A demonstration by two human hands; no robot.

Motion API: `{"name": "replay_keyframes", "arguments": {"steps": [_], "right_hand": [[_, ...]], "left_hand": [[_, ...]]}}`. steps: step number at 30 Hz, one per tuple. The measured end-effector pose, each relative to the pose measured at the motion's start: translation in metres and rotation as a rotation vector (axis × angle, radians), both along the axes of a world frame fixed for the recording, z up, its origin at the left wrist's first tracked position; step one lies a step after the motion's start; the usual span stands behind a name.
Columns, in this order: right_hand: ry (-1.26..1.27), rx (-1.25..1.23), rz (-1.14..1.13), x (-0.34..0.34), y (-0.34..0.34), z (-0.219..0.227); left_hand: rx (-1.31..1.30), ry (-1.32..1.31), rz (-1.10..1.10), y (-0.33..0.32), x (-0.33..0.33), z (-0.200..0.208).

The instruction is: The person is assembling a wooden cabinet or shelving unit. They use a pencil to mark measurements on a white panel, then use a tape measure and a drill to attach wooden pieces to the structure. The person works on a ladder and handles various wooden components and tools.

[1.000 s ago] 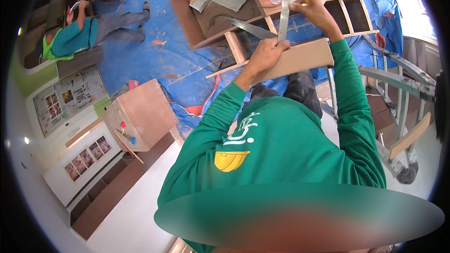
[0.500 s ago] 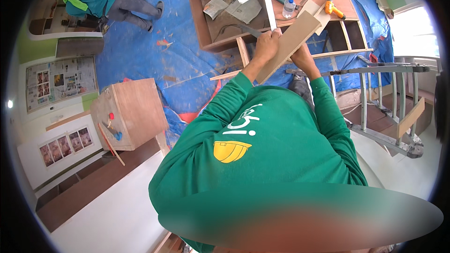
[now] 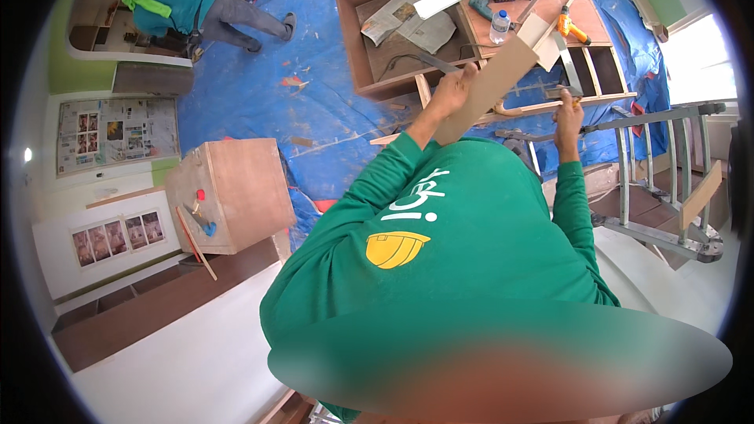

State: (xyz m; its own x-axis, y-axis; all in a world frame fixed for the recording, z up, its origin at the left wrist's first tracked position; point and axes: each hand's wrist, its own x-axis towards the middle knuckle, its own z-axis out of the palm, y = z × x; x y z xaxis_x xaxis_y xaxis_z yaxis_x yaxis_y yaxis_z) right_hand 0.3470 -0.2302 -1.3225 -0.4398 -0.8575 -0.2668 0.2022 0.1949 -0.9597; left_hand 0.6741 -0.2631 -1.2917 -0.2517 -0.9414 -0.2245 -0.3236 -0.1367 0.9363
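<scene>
My left hand is closed round the left edge of a long, narrow, light brown board, which slants from near my belly up toward the bench. A grey flat strip shows beside that hand; I cannot tell whether I touch it. Off to the board's right, my right hand is closed on what looks like a try square, its silvery blade pointing away from me. Past the board's far end lie pale offcuts and an orange-yellow cordless drill.
An open wooden box with newspaper inside adjoins the bench. On the bench are a water bottle and a teal power tool. A metal ladder stands at right. Another person bends at far left on the blue sheet.
My right hand has come out from under the board and moved right with the try square. My left hand keeps its hold on the board. The whole view has shifted slightly.
</scene>
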Motion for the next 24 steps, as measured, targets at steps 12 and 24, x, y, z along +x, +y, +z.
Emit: {"name": "replay_keyframes", "arguments": {"steps": [12, 24], "right_hand": [[-0.187, -0.201, -0.013, -0.014, 0.005, 0.084], [-0.372, -0.216, 0.064, 0.01, 0.004, 0.1]], "left_hand": [[0.174, 0.377, 0.09, -0.031, 0.0, 0.043], [0.254, 0.69, 0.161, -0.076, 0.02, 0.048]]}}
